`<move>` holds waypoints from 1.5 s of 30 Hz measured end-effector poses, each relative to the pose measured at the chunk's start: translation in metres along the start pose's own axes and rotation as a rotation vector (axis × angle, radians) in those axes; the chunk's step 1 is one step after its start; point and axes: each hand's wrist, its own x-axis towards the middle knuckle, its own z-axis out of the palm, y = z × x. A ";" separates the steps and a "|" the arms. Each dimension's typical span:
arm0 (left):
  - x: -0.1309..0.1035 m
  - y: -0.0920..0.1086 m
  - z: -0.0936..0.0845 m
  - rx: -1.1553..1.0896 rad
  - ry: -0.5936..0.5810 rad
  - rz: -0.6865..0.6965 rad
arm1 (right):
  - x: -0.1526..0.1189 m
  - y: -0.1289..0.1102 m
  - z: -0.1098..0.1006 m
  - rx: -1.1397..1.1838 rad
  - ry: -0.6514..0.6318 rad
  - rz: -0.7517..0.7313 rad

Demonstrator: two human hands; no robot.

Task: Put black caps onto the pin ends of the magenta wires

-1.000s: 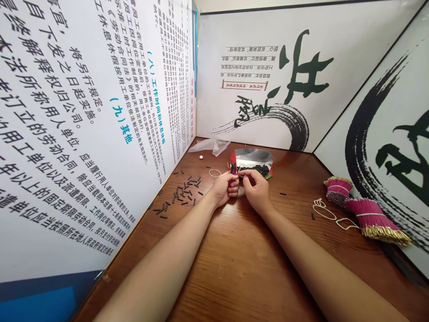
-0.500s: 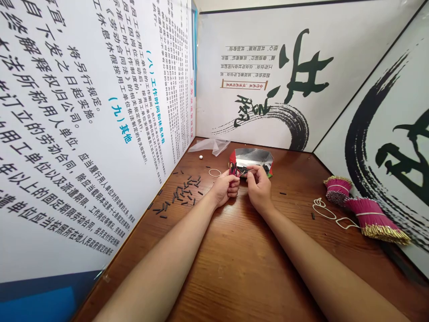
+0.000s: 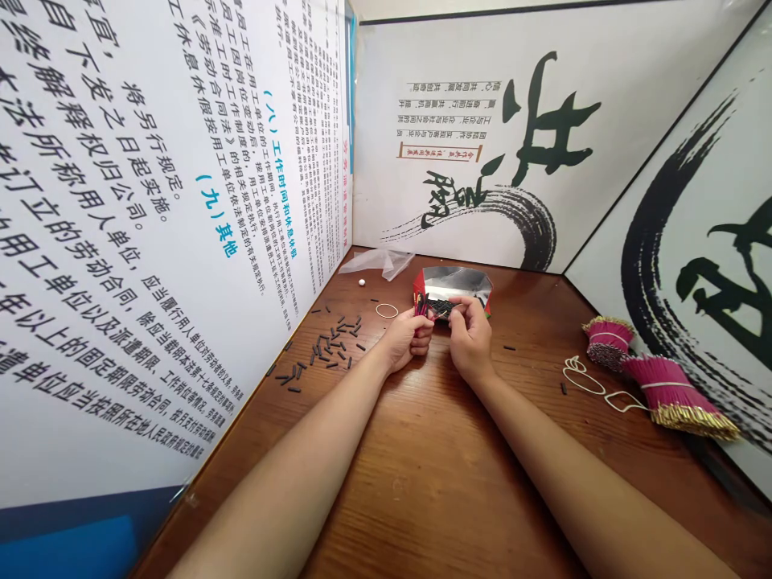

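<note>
My left hand (image 3: 408, 339) is closed round a small bunch of pink wires (image 3: 420, 304) that have gold ends and black sleeves on top. To its right, my right hand (image 3: 471, 342) pinches thumb and fingers together over the front of an opened packet (image 3: 459, 281) with a silver inside and red edges. Black tube pieces (image 3: 442, 307) lie in that packet. Whatever sits between the right fingertips is too small to make out. A pale rubber band (image 3: 387, 310) rests on the table beyond the left wrist.
Loose black tube pieces (image 3: 329, 347) are scattered on the wooden table (image 3: 398, 482) at left. At right lie two tied bundles of pink wires, one big (image 3: 669, 390) and one small (image 3: 609, 336), beside loose pale bands (image 3: 582, 374). A clear plastic bag (image 3: 379, 262) lies against the back panel.
My right hand has shifted slightly right, away from the bunch, uncovering more of the black tube pieces in the packet. My left hand stays almost still, holding the pink wires.
</note>
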 end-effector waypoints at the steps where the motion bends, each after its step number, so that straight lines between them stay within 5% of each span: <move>1: 0.000 0.000 0.000 -0.001 0.002 -0.001 | 0.000 -0.001 0.000 -0.007 0.004 0.001; 45: 0.005 -0.004 -0.003 -0.013 0.036 0.018 | -0.001 0.003 0.004 0.066 -0.042 0.046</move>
